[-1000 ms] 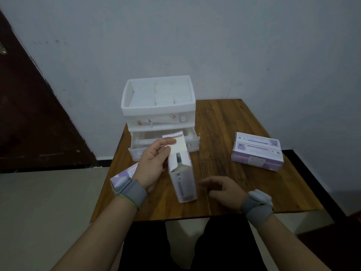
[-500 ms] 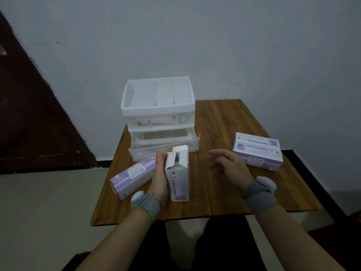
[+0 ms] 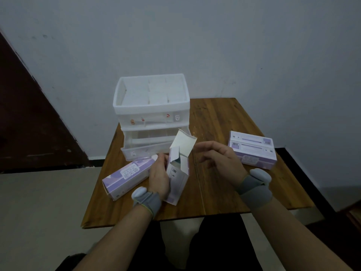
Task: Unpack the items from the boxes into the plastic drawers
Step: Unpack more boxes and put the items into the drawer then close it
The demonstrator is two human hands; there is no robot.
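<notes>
Opening a box to empty it.

Head view: left hand (image 3: 159, 178) wrapped around box (image 3: 177, 178), propped upright on table (image 3: 218, 192) with top flap raised, likely to expose contents. Right hand (image 3: 220, 161) just beside, fingers loosely curled, holding nothing, seemingly poised to reach in. Bottom drawer (image 3: 145, 152) pulled out behind, ready for filling. Other boxes (image 3: 253, 150) well apart.

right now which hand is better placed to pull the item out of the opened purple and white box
Right. The right hand is free with fingers beside the raised flap, while the left hand grips the opened purple and white cardboard box, steadying it upright.
</notes>
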